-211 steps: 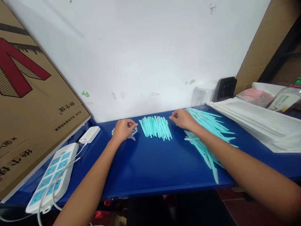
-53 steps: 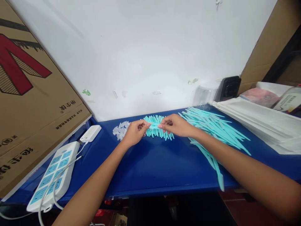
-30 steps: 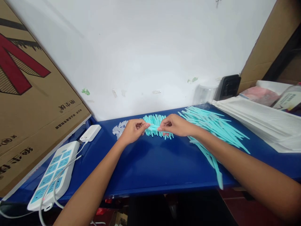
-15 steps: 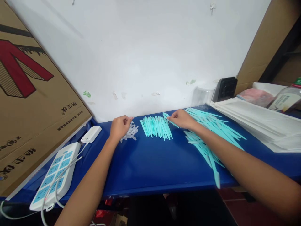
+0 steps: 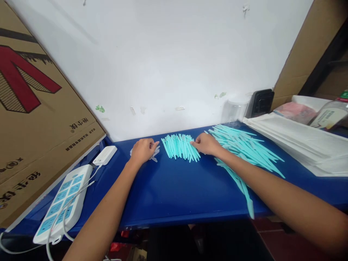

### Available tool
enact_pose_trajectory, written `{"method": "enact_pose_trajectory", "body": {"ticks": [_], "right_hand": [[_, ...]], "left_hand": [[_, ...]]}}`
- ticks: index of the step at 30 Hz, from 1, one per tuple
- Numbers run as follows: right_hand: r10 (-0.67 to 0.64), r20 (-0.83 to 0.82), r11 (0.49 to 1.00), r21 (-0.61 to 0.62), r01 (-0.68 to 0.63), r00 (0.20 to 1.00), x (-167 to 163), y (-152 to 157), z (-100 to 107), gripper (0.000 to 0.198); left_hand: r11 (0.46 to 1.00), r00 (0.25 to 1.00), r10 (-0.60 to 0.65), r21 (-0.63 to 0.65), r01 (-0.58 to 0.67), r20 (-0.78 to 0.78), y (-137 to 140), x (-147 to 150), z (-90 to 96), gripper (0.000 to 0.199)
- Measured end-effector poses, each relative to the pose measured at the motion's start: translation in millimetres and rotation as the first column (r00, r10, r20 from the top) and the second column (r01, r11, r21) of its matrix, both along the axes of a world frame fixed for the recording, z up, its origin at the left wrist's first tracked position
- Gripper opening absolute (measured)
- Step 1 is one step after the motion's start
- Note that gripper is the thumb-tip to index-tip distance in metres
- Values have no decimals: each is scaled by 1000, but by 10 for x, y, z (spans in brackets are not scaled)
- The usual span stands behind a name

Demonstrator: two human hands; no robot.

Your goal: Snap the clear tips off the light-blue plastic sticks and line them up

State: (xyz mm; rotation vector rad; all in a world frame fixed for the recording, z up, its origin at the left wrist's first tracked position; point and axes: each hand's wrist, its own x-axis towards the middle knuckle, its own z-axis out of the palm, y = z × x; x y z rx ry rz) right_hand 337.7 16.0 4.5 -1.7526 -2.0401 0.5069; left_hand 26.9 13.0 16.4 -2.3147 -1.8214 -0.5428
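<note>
Maybe the middle sticks are done and the right sticks wait; our left hand and right hand curl; we can't tell if they hold anything.

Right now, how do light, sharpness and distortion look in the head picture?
Head view, light: the white wall is bright, the blue tabletop has a faint sheen, much of the area below it is nearly black; head view, sharpness: the central turquoise sticks read individually, fine detail soft; head view, distortion: wide-angle stretch toward the edges.
</note>
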Motion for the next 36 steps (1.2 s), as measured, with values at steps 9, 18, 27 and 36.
{"method": "enact_pose_trajectory", "body": {"ticks": [9, 18, 27, 36], "right_hand": [[55, 145, 998, 23, -59, 988, -18, -57, 14, 61], [-24, 225, 996, 85, 5, 974, 105, 12, 112, 58], [-297, 355, 952, 176, 249, 886, 500, 198, 229, 30], [-203, 449, 975, 17, 219, 870, 515, 275, 119, 33]], "left_hand": [[999, 999, -18, -28, 17, -40, 23, -45, -14, 41], [994, 991, 69, -77, -78, -118, 20, -80, 8, 29], [977, 980, -192, 83, 195, -49, 9, 33, -75, 28], [969, 974, -228, 95, 228, -13, 28, 35, -129, 20]]}}
